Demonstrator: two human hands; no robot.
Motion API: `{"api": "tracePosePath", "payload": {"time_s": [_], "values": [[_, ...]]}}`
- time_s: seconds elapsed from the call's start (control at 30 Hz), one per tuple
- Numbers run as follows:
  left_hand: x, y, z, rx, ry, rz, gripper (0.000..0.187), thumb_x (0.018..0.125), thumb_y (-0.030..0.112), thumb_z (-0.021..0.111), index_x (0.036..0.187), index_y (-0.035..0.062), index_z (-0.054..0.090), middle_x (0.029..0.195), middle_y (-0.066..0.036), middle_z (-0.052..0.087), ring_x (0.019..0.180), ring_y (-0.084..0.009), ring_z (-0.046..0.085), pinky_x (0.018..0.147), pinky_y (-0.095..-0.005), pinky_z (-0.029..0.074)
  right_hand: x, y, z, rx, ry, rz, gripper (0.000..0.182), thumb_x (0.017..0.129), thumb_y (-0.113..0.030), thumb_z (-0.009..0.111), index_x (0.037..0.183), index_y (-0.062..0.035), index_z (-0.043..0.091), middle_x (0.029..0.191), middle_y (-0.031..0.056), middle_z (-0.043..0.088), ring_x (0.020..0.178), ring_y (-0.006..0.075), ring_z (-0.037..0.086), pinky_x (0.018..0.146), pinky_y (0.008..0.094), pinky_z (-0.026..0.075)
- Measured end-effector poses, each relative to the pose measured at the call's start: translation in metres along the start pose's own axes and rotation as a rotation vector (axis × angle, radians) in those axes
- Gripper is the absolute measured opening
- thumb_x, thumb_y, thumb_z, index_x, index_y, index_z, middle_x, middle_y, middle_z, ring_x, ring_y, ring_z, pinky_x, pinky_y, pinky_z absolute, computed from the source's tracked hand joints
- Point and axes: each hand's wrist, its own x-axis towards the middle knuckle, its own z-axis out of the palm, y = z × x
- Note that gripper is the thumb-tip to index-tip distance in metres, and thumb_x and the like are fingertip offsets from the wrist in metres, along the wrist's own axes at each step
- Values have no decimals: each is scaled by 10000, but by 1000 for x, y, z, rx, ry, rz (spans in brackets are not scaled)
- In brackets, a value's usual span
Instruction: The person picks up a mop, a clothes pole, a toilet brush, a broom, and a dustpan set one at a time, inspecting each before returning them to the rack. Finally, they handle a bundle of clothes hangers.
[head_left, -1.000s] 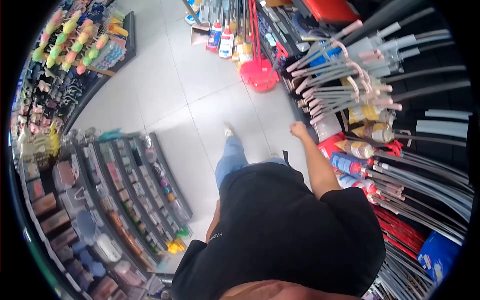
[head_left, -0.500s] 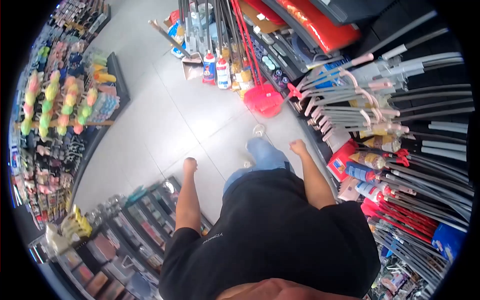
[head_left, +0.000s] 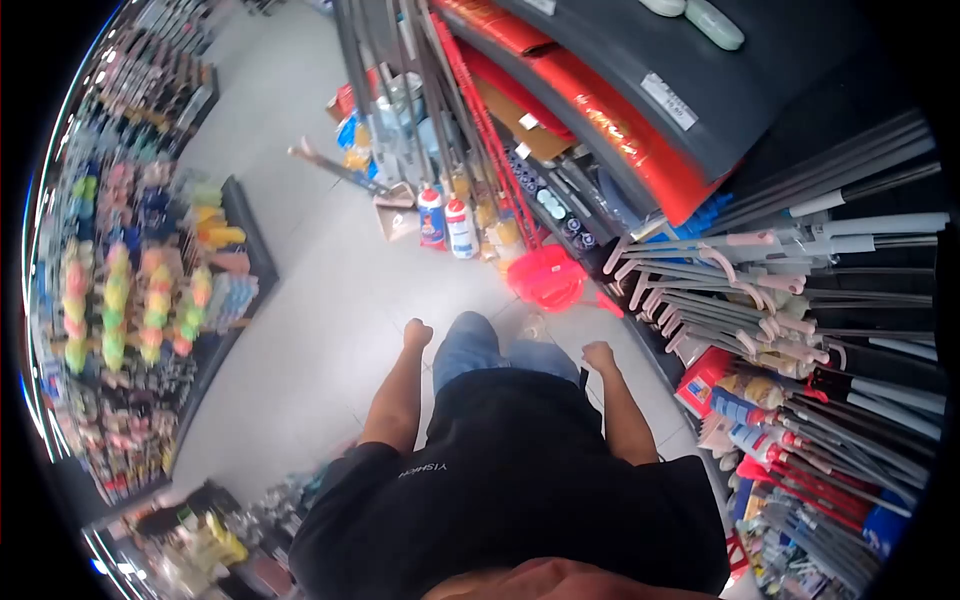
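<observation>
My left hand point(head_left: 418, 333) hangs out over the pale tiled floor, its fingers curled closed with nothing showing in them. On the other side, my right hand point(head_left: 598, 355) is also curled, in front of my hip and apart from the goods. A small dark strip point(head_left: 584, 378) shows beside its wrist; I cannot make out what it is. The nearest item to this hand is a red dustpan point(head_left: 546, 277) standing on the floor at the shelf's end. My blue jeans point(head_left: 467, 345) show between the hands, one knee raised.
Long-handled tools point(head_left: 690, 290) hang along the right. Mop bottles point(head_left: 460, 230) and a pale dustpan point(head_left: 397, 212) stand at the aisle's far end under a dark shelf point(head_left: 640, 80). Racks with colourful hanging goods point(head_left: 115, 300) line the left. Tiled floor point(head_left: 300, 330) runs between.
My view has moved forward along the aisle, and the shelves have shifted in it. My left hand has swung nearer my body; the other leg is now forward.
</observation>
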Motion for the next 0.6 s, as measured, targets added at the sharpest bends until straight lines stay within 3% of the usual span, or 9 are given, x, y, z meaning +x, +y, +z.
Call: {"api": "tracePosePath", "payload": {"time_s": [0.17, 0.23, 0.3, 0.33, 0.37, 0.4, 0.47, 0.57, 0.6], "values": [[144, 115, -54, 44, 72, 235, 490, 717, 273, 678, 1065, -56, 576, 1067, -277, 619, 1021, -399, 600, 874, -429, 486, 9, -91, -49, 461, 278, 262, 282, 821, -274, 583, 815, -18, 702, 697, 100, 683, 633, 191, 649, 626, 318, 507], [210, 184, -86, -80, -29, 185, 679, 702, 305, 744, 1233, -30, 485, 1089, -267, 620, 1045, -394, 596, 873, -421, 486, 13, -105, -51, 524, 371, 322, 282, 820, -267, 592, 845, -7, 699, 700, 104, 686, 637, 190, 650, 622, 314, 510], [278, 239, -94, -241, 291, 464, 587, 689, 380, 761, 1095, -15, 610, 1045, -252, 649, 1009, -398, 617, 836, -445, 490, 9, -111, -39, 573, 349, 447, 296, 819, -279, 588, 881, -14, 702, 721, 108, 692, 692, 209, 665, 668, 324, 514], [290, 282, -129, -237, 86, 439, 525, 705, 360, 759, 1053, -12, 629, 965, -237, 671, 956, -398, 637, 781, -436, 502, 1, -119, -34, 592, 331, 516, 298, 818, -292, 579, 871, -31, 712, 745, 108, 697, 736, 231, 672, 711, 337, 515], [322, 311, -138, -345, 138, 510, 461, 713, 282, 774, 1027, -23, 629, 902, -202, 686, 873, -323, 667, 730, -398, 510, -5, -128, -27, 613, 311, 584, 302, 816, -305, 570, 862, -48, 721, 769, 108, 702, 781, 253, 679, 753, 351, 517], [370, 332, -139, -636, -73, 570, 584, 666, 285, 808, 1096, -45, 591, 981, -186, 680, 951, -296, 653, 832, -359, 492, -12, -133, -14, 614, 311, 649, 300, 817, -302, 569, 863, -48, 721, 767, 106, 703, 781, 251, 680, 756, 352, 517], [476, 359, -131, -609, 0, 598, 811, 647, 311, 818, 1227, -105, 433, 1165, -232, 600, 1064, -310, 593, 919, -355, 451, -23, -147, 15, 620, 311, 782, 296, 817, -295, 567, 867, -48, 722, 764, 102, 704, 783, 247, 680, 761, 355, 518], [507, 419, -171, -597, 136, 449, 1113, 610, 452, 852, 1361, -131, 274, 1322, -270, 468, 1240, -323, 464, 1039, -357, 366, -38, -187, 32, 692, 303, 909, 296, 817, -297, 571, 873, -49, 721, 760, 93, 705, 780, 252, 678, 766, 360, 517], [509, 437, -183, -676, 148, 500, 1071, 654, 426, 835, 1377, -121, 265, 1359, -261, 433, 1265, -313, 432, 1061, -360, 337, -41, -197, 42, 656, 353, 898, 306, 827, -295, 563, 840, -27, 709, 717, 87, 697, 661, 182, 667, 658, 318, 521]]}}
